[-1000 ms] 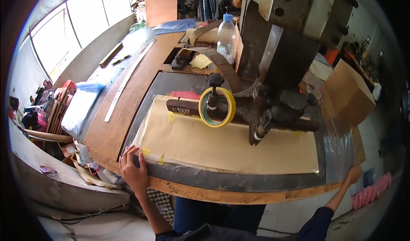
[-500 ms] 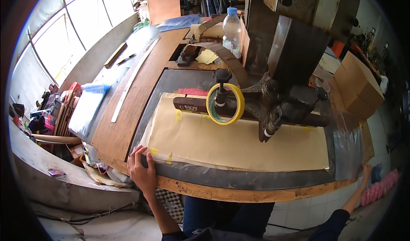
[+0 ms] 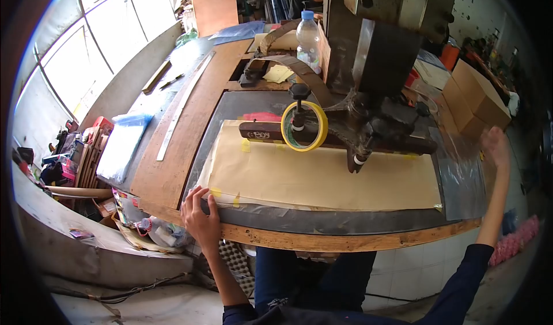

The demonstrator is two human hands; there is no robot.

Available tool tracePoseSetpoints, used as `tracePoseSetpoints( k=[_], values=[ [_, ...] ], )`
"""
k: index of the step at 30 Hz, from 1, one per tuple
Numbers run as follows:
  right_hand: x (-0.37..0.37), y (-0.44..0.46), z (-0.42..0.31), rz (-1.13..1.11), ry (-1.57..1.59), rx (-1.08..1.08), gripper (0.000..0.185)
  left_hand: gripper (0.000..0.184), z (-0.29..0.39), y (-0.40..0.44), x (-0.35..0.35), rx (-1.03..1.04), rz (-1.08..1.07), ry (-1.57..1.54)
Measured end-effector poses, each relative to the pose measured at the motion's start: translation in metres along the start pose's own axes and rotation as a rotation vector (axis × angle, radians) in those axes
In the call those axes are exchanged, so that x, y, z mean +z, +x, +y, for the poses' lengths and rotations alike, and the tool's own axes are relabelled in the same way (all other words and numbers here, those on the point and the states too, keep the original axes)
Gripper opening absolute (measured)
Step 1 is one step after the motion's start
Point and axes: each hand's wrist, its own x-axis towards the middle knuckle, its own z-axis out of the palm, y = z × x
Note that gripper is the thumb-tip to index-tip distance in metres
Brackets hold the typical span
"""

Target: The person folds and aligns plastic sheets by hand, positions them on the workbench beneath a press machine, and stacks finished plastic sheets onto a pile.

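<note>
My left hand (image 3: 200, 218) rests at the front left corner of the work table, fingers stretched and slightly apart, holding nothing. Beside it is a large tan paper sheet (image 3: 322, 181) with bits of yellow tape, lying on a dark board (image 3: 276, 220). Across the sheet's back part lies a dark metal bar (image 3: 259, 132) with white writing, below a black machine frame (image 3: 357, 109). A yellow tape roll (image 3: 322, 126) hangs around the machine's black knob (image 3: 299, 90). My right hand (image 3: 495, 147) is raised at the far right, near clear plastic (image 3: 461, 178); its fingers are blurred.
A cardboard box (image 3: 475, 97) stands at the right behind my right hand. A plastic bottle (image 3: 308, 40) stands at the back. A long white strip (image 3: 184, 109) and plastic bags (image 3: 124, 146) lie left. Another person (image 3: 307, 1) is in the background.
My right hand has risen from the table's right edge up toward the cardboard box. My left hand stays at the front left corner. The view has shifted slightly.
</note>
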Motion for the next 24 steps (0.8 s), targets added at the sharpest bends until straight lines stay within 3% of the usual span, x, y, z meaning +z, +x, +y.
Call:
tracePoseSetpoints(
  k=[1,3,4,6,8,9,11,12,13,15,16,17,18,19,20,21,22,23,24],
  values=[
    [0.017,-0.004,-0.022,0.023,0.159,-0.123,0.041,0.019,-0.001,0.001,0.000,0.000,0.011,0.002],
    [0.015,0.001,-0.054,-0.096,0.090,-0.370,0.052,0.019,-0.003,-0.001,0.000,0.036,-0.002,-0.010],
    [0.006,0.010,-0.073,-0.586,0.392,-0.382,0.052,0.018,-0.001,-0.001,-0.001,0.044,0.001,-0.011],
    [0.012,-0.008,-0.114,-1.168,0.631,-0.486,0.050,0.018,-0.003,-0.001,0.000,0.048,0.003,-0.010],
    [0.074,-0.072,-0.157,-1.394,0.651,-0.670,0.047,0.018,-0.001,-0.001,-0.001,0.076,0.022,-0.005],
    [0.094,-0.101,-0.163,-1.389,0.654,-0.671,0.047,0.018,-0.002,-0.002,-0.001,0.081,0.020,-0.004],
    [0.109,-0.162,-0.157,-0.258,0.549,-1.065,0.038,0.016,-0.004,-0.005,0.002,0.050,0.033,-0.140],
    [0.080,-0.169,-0.142,-0.175,0.431,-1.079,0.044,0.013,-0.003,-0.010,0.001,0.165,0.115,-0.155],
    [0.046,-0.175,-0.123,-0.089,0.312,-1.100,0.050,0.011,0.004,-0.021,0.000,0.115,0.123,-0.332],
    [0.031,-0.223,-0.071,-0.911,1.086,-0.747,0.047,0.008,0.034,-0.054,-0.004,0.056,0.130,-0.658],
    [0.039,-0.250,-0.039,-0.949,0.981,-0.741,0.047,0.008,0.056,-0.074,-0.010,0.050,0.033,-0.801],
    [0.049,-0.279,0.000,-0.843,1.049,-0.662,0.047,0.009,0.070,-0.095,-0.012,0.106,-0.131,-0.818],
    [0.062,-0.302,0.037,-0.512,0.947,-0.736,0.049,0.011,0.088,-0.111,-0.019,0.206,-0.346,-0.908],
    [0.066,-0.317,0.073,0.000,0.718,-0.641,0.038,0.027,0.102,-0.137,-0.012,0.080,-0.635,-1.191],
    [0.070,-0.333,0.109,0.422,0.465,-0.383,0.030,0.044,0.110,-0.154,-0.009,0.193,-0.862,-1.271],
    [0.073,-0.334,0.136,0.274,0.520,-0.237,0.026,0.058,0.111,-0.171,0.001,0.306,-1.043,-1.343],
    [0.074,-0.341,0.154,0.130,0.572,-0.085,0.023,0.062,0.112,-0.178,0.009,0.402,-1.093,-1.335],
    [0.121,-0.356,0.135,0.333,0.624,0.010,0.020,0.067,0.113,-0.180,0.016,0.503,-1.142,-1.326],
    [0.137,-0.364,0.125,0.408,0.542,0.072,0.021,0.070,0.114,-0.181,0.018,0.446,-1.211,-1.331]
  ],
)
